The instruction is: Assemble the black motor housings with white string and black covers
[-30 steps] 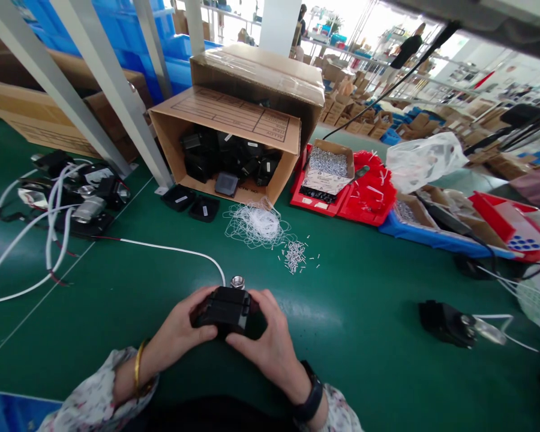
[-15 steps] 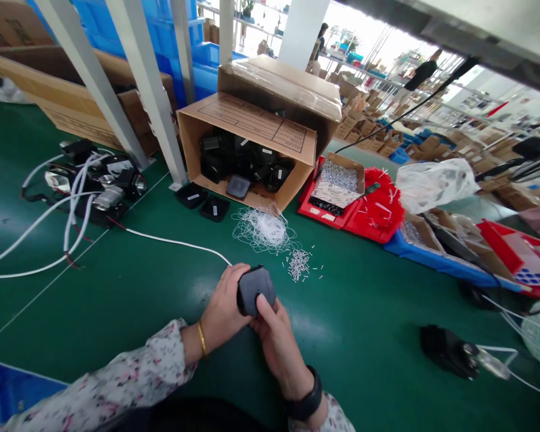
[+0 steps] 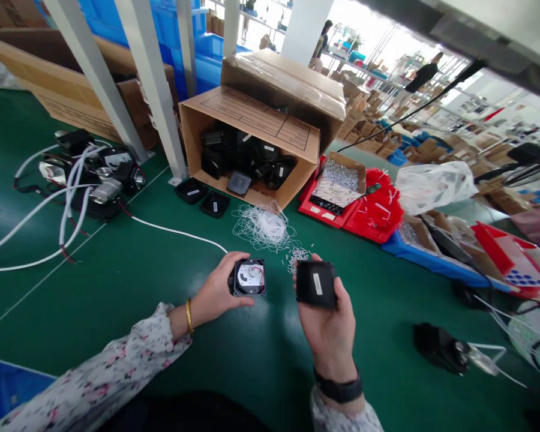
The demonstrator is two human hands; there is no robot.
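My left hand [image 3: 220, 285] is closed round the side of a black square housing [image 3: 251, 278]. Its open face is up and shows a white round part and a red wire inside. A white cable [image 3: 180, 230] runs from behind that hand to the left. To the right, my right hand [image 3: 330, 327] grips a black square cover [image 3: 316, 284] with a small white label on its face. The two pieces are apart. Just beyond the cover lies a pile of small screws [image 3: 296, 258], partly hidden by it, and a tangle of thin white tubing [image 3: 266, 228].
Two black covers [image 3: 215, 204] lie before a cardboard box [image 3: 252, 102] full of black parts. Motor units with white cables [image 3: 92, 174] sit at left. Red trays [image 3: 378, 213] and a blue tray [image 3: 436, 252] stand at right, near a black device [image 3: 438, 348]. Metal posts [image 3: 155, 90] rise behind.
The black cover has come off the housing. My right hand has moved right with the cover, turned so its labelled face shows, and my left hand keeps the housing, its inside now visible.
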